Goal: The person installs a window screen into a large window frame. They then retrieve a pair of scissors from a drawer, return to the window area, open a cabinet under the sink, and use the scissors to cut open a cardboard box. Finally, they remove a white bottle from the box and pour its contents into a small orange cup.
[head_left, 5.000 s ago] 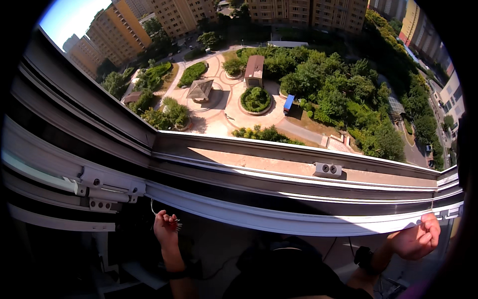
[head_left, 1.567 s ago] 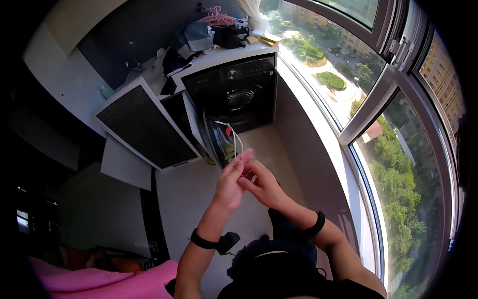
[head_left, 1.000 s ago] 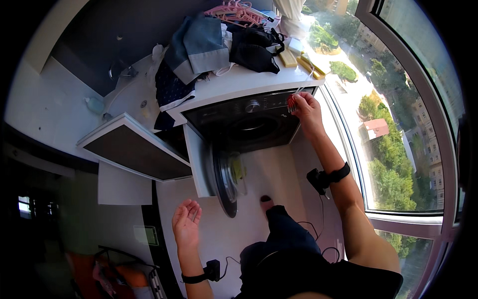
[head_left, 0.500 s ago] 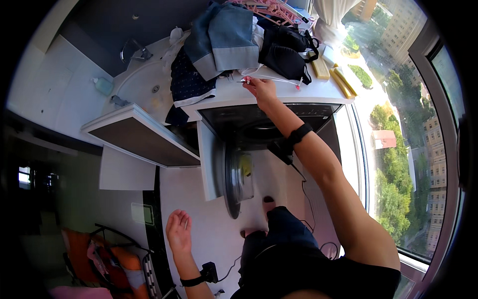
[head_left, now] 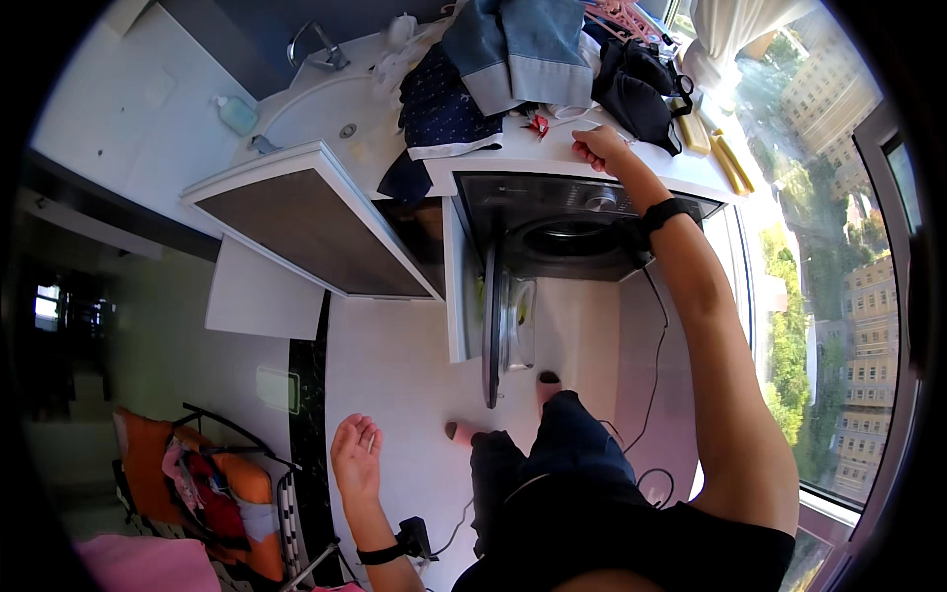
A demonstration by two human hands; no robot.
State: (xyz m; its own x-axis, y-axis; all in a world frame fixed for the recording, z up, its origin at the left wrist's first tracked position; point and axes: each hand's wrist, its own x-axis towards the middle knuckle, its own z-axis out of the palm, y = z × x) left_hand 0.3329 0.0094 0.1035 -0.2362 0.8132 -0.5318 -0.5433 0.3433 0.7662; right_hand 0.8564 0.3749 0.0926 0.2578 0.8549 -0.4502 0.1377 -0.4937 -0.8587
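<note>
My right hand [head_left: 600, 148] is held above the front edge of the white counter [head_left: 552, 153], over the washing machine. Its fingers are curled closed, and what they hold, if anything, is hidden. Just left of it lies a small red and metallic thing [head_left: 538, 125], too small to name. A black bra [head_left: 639, 94] rests beyond the hand to the right. To the left are dark dotted cloth [head_left: 439, 104] and folded blue-grey denim [head_left: 547, 54]. My left hand [head_left: 357, 456] hangs low over the floor, palm up, fingers loosely stretched, holding nothing.
Under the counter, the washing machine [head_left: 577, 237] has its round door [head_left: 491, 326] swung outward. A cabinet door [head_left: 306, 222] stands open beside it. At the left is a sink [head_left: 296, 116] with a tap [head_left: 330, 57]. Yellow bars [head_left: 732, 163] lie by the window. A cable [head_left: 659, 365] trails down.
My right hand has drawn away from the small red thing, which now lies on the counter, and moved right. The view has shifted leftward and down. My left hand stays the same.
</note>
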